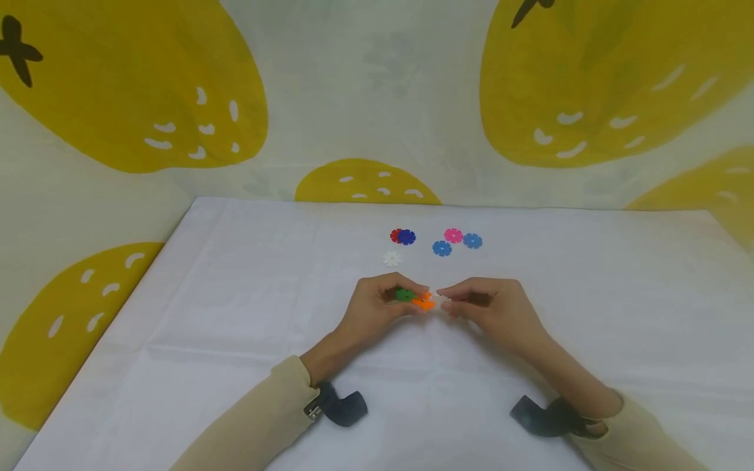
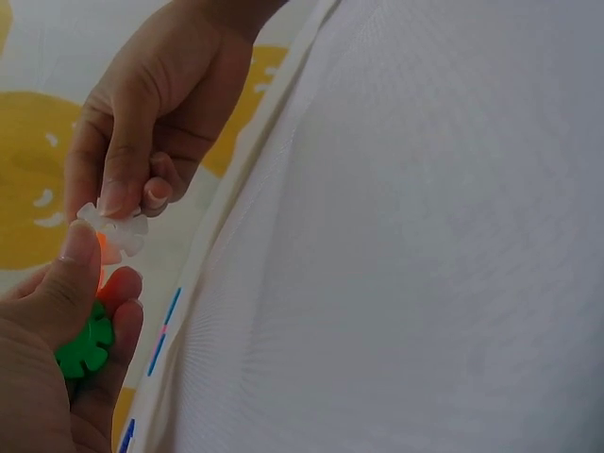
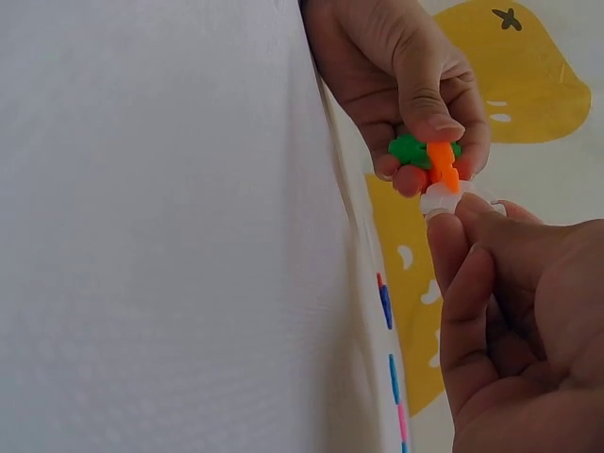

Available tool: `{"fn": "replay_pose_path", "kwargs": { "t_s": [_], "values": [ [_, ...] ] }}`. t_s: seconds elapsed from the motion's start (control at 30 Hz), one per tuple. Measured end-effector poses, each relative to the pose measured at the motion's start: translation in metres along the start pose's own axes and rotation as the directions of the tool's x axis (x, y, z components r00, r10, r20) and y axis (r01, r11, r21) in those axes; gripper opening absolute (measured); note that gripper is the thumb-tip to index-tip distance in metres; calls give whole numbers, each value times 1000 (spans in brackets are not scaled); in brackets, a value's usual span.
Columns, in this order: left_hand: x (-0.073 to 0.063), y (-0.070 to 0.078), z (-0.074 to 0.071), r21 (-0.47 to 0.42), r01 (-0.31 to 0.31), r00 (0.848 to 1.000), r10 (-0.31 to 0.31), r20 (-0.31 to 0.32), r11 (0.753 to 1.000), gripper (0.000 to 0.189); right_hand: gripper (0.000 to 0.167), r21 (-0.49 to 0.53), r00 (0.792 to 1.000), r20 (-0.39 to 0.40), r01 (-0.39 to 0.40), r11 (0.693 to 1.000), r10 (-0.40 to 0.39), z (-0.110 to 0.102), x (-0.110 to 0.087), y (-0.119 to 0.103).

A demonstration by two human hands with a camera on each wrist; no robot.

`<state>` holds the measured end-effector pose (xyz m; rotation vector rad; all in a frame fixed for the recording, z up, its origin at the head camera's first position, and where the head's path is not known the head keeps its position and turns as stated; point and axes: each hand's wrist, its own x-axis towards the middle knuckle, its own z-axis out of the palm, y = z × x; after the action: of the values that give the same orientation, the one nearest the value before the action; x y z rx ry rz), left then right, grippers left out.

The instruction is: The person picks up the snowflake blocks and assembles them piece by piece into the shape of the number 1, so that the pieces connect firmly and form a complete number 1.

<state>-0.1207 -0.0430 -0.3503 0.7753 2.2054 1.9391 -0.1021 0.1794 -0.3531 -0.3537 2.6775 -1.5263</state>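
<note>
My left hand (image 1: 371, 302) pinches an orange notched plastic disc (image 1: 424, 303) between thumb and fingers. Joined to that disc is a green notched disc (image 3: 409, 150), which lies against the fingers of the same hand. Opposite, my right hand (image 1: 502, 309) pinches a white notched disc (image 2: 127, 234) by its edge. In the right wrist view the white disc meets the lower end of the orange disc (image 3: 442, 168); whether their slots are engaged I cannot tell. Fingertips cover part of each disc. Both hands are held close together above the table.
Beyond the hands on the white-covered table (image 1: 235, 294) lie a red disc (image 1: 394, 235) partly under a dark blue disc (image 1: 408, 237), a second white disc (image 1: 392, 259), two lighter blue discs (image 1: 442, 248) and a pink disc (image 1: 453, 235). A fruit-patterned cloth (image 1: 377, 98) hangs behind.
</note>
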Motion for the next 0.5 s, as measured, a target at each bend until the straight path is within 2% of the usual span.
{"fn": "replay_pose_path", "kwargs": {
  "t_s": [0.2, 0.5],
  "values": [
    [0, -1, 0, -15, -10, 1000, 10, 5, 1000, 22, 20, 9, 1000, 1, 0, 1000, 0, 0, 0, 0],
    [1, -6, 0, -52, -93, 996, 93, 1, 994, 21, 20, -28, 1000, -21, -1, 1000, 1, 0, 1, 0]
  ]
}}
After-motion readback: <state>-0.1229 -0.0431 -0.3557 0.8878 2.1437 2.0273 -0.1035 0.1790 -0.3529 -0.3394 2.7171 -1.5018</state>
